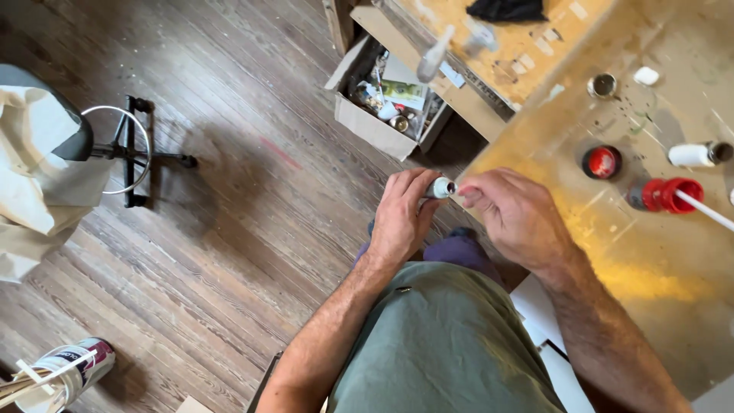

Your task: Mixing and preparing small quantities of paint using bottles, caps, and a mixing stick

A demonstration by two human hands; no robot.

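My left hand (403, 216) is wrapped around a small white tube or bottle (438, 188), whose open neck points to the right. My right hand (514, 214) is right next to that neck, fingertips pinched together at about the tube's mouth; what they pinch is too small to see. Both hands are held over the near edge of a paint-stained yellowish worktable (657, 260), above my lap.
On the table stand a red-lidded jar (602, 162), a red cup with a white stick (673, 195), a white tube (697, 154) and a small tin (602, 85). An open cardboard box (386, 99) sits on the wooden floor. A stool (115, 145) is at the left, a can with sticks (65, 371) bottom left.
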